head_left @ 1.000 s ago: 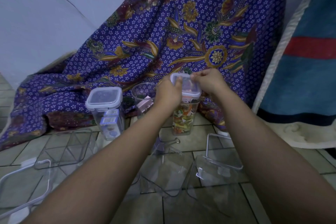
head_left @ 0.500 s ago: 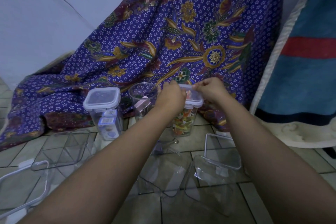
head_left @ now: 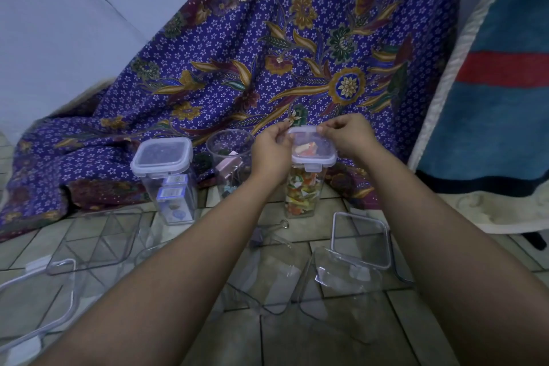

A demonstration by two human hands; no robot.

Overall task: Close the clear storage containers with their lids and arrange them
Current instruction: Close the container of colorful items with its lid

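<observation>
The biggest thing in front of me is the purple batik cloth, draped down to the tiled floor, w/ a blue-and-red mat propped at its R. On the tiles near me are 3 see-through boxes: the L empty container, the ctr empty container and the R empty container. A loose lid rests against the far rim of the R one, and a second loose lid lies at far L. Three things stand upright along the cloth's edge. From L to R they are a lidded square container w/ small boxes inside, a round open cup w/ clips in it, and just beside that the tall container, full of colourful bits. Its lid sits on the mouth w/ the front latch flap hanging down; can't tell if it's snapped on. My left hand pinches the lid's far L corner btw thumb and fingertips. My right hand pinches the far R corner the same way, fingers curled. Smallest is a binder clip on the tile in front of the tall container.
</observation>
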